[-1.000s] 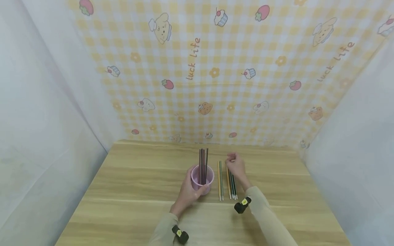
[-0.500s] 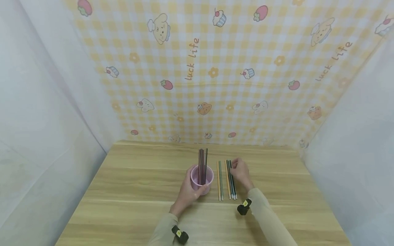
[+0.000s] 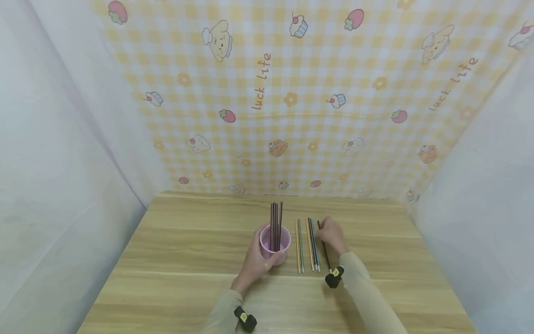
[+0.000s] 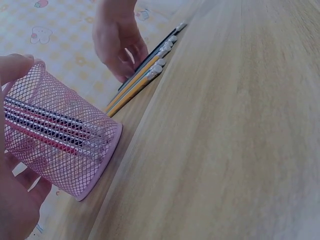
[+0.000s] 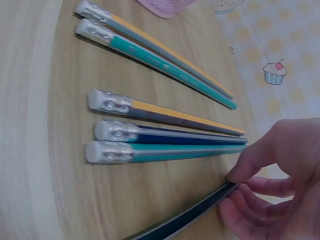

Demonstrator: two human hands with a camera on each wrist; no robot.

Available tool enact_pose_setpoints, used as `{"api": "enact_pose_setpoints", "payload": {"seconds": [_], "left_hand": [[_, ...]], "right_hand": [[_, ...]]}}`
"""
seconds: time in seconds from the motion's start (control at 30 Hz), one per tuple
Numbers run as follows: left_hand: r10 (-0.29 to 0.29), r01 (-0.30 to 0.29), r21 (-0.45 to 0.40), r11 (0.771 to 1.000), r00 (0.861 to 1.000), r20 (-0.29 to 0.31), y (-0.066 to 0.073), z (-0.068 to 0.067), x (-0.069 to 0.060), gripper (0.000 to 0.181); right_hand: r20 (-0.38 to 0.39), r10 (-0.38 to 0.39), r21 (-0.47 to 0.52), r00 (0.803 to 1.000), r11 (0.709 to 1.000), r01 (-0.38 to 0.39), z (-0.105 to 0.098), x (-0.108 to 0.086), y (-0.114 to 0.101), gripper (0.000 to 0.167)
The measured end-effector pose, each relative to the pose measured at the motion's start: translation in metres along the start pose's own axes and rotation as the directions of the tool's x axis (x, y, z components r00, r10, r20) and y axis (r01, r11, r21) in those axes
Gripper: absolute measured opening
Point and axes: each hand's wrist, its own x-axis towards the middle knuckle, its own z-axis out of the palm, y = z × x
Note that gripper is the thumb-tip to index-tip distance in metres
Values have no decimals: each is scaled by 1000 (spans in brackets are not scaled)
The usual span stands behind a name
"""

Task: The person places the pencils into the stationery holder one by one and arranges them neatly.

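Note:
My left hand (image 3: 255, 262) is wrapped round a pink mesh cup (image 3: 275, 259), where several dark pencils (image 3: 274, 227) stand. In the right wrist view, my right hand (image 5: 285, 185) pinches a dark pencil (image 5: 187, 217) between thumb and fingers, near its far end. Left of that pencil lie three others side by side: one yellow-striped (image 5: 170, 115), one dark blue (image 5: 175, 136) and one teal (image 5: 185, 151). Nearer the cup lies a pair, one yellow-striped (image 5: 150, 44) and one teal (image 5: 165, 66), with white erasers towards me.
The wooden table (image 3: 187, 260) meets a yellow checked cloth (image 3: 250, 134) with printed figures at its back edge. White sheets hang at the left (image 3: 62, 162) and right (image 3: 492, 195). A black device is strapped to each sleeve.
My right hand has moved right and towards me, drawing a dark pencil away from the right-hand group, so a gap now separates them. My left hand and the cup stay in place.

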Motion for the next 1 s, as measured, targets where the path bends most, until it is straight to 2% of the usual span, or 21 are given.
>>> {"api": "enact_pose_setpoints", "payload": {"seconds": [0.1, 0.27, 0.4, 0.57, 0.77, 1.0], "left_hand": [[-9, 9, -6, 1000, 1000, 6, 5, -1, -1, 89], [-42, 42, 19, 999, 999, 7, -17, 1, 2, 93], [-46, 46, 25, 999, 999, 7, -25, 0, 3, 93], [-33, 33, 35, 999, 999, 5, -27, -1, 4, 94], [-21, 20, 47, 999, 1000, 14, -29, 0, 4, 95], [-25, 25, 39, 999, 1000, 13, -29, 1, 3, 93]], "right_hand": [[39, 5, 6, 999, 1000, -5, -4, -1, 1, 35], [80, 3, 36, 997, 999, -6, -13, -4, 1, 35], [78, -17, 106, 997, 994, 8, -26, -8, -8, 37], [45, -71, 207, 996, 977, 60, -41, -8, -22, 45], [-12, -128, 253, 992, 959, 127, -54, -7, -37, 46], [-118, -213, 332, 970, 912, 240, -67, -14, -62, 44]]}}
